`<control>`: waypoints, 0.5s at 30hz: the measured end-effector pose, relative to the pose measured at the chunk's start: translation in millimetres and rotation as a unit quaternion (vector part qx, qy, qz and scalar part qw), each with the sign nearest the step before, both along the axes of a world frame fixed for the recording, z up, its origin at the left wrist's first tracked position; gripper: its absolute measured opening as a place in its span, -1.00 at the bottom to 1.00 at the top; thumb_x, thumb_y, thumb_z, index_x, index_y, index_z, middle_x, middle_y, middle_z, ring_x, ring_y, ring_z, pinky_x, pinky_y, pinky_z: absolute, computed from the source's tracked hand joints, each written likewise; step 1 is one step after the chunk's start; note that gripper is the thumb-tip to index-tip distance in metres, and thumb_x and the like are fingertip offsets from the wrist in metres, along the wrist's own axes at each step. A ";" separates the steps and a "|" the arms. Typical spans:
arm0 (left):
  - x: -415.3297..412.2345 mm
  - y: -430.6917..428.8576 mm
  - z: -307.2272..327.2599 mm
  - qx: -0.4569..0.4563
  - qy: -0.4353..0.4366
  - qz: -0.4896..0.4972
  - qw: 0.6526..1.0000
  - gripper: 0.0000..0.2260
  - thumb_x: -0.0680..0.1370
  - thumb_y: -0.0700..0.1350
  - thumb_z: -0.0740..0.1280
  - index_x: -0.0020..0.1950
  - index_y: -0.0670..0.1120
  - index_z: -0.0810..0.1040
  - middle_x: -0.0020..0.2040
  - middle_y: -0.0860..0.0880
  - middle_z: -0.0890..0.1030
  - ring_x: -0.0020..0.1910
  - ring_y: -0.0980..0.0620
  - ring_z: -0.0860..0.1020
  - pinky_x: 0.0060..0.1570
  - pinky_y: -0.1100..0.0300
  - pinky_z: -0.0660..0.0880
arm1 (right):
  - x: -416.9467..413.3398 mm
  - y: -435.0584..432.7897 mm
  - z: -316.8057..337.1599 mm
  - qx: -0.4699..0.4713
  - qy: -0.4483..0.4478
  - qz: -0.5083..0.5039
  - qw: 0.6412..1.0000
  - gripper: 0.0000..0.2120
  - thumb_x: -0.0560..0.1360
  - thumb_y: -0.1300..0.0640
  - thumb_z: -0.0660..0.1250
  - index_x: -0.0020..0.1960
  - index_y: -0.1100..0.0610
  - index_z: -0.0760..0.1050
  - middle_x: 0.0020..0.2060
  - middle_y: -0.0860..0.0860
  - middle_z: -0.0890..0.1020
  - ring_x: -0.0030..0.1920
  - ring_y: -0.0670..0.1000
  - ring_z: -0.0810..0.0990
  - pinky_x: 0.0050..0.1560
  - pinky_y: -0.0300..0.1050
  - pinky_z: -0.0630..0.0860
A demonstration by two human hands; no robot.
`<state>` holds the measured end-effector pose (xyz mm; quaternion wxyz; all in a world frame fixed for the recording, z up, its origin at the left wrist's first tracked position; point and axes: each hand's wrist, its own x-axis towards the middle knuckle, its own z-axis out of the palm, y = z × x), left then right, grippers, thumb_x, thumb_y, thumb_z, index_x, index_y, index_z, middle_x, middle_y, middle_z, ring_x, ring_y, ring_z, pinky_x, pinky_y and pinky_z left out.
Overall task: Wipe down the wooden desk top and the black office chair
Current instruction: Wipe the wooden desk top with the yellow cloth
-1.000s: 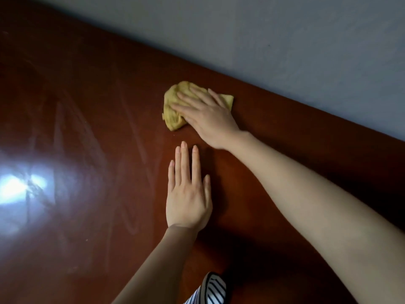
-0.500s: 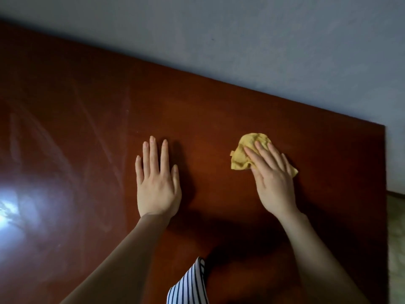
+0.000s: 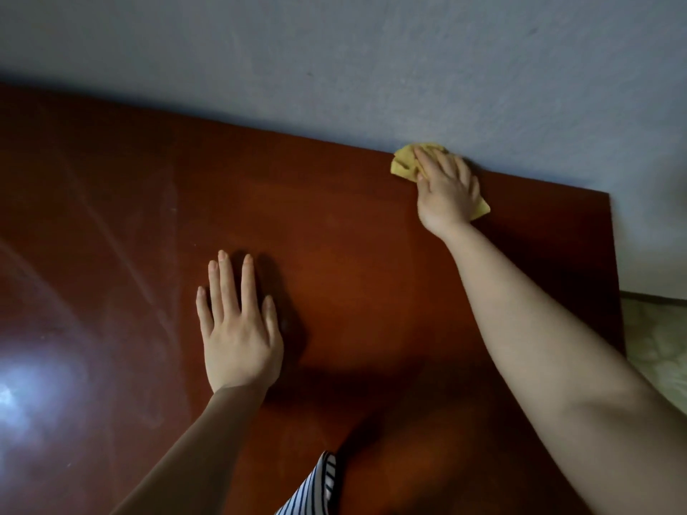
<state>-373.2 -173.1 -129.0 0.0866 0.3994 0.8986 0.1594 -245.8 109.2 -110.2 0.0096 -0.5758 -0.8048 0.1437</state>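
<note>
The glossy reddish-brown wooden desk top [image 3: 353,276] fills most of the view. My right hand [image 3: 446,187] presses a crumpled yellow cloth [image 3: 405,163] flat onto the desk at its far edge, right against the wall; a corner of the cloth sticks out beside my wrist. My left hand [image 3: 238,328] lies palm down on the desk nearer to me, fingers spread, holding nothing. The black office chair is out of view.
A pale grey wall [image 3: 371,68] runs along the desk's far edge. The desk's right edge [image 3: 615,291] drops to a light patterned floor [image 3: 661,347]. A bright light reflection and faint wipe streaks [image 3: 122,254] show on the left. Striped clothing [image 3: 316,488] hangs at the bottom.
My right hand slid the yellow cloth from the left-centre to the right, then up to the far edge by the wall. My left hand stayed flat on the desk.
</note>
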 end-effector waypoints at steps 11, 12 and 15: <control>-1.0 1.2 4.5 -0.012 -0.002 -0.009 1.000 -0.49 0.62 0.05 -0.14 0.55 -0.12 0.05 0.56 -0.13 -0.03 0.53 -0.01 -0.15 0.49 0.00 -0.20 | -11.6 -89.2 -9.4 0.052 0.012 0.227 0.972 -0.56 0.62 0.06 0.12 0.46 -0.20 0.22 0.49 -0.10 0.24 0.51 0.07 0.11 0.46 0.13 -0.01; -0.7 -0.3 6.0 -0.015 -0.004 -0.013 1.000 -0.47 0.62 0.08 -0.16 0.55 -0.12 0.03 0.56 -0.12 -0.06 0.52 0.01 -0.18 0.48 0.02 -0.23 | -4.1 -102.1 -9.3 0.062 0.017 0.236 0.970 -0.57 0.61 0.07 0.15 0.45 -0.18 0.25 0.47 -0.09 0.27 0.50 0.08 0.15 0.45 0.14 0.02; -2.2 -4.5 9.2 -0.043 -0.008 -0.046 0.998 -0.38 0.57 0.22 -0.23 0.55 -0.08 -0.10 0.54 -0.05 -0.24 0.49 0.03 -0.32 0.44 0.06 -0.37 | 18.4 -138.8 -8.6 0.082 0.039 0.242 0.966 -0.58 0.57 0.09 0.24 0.41 -0.14 0.35 0.42 -0.07 0.38 0.45 0.11 0.26 0.42 0.18 0.14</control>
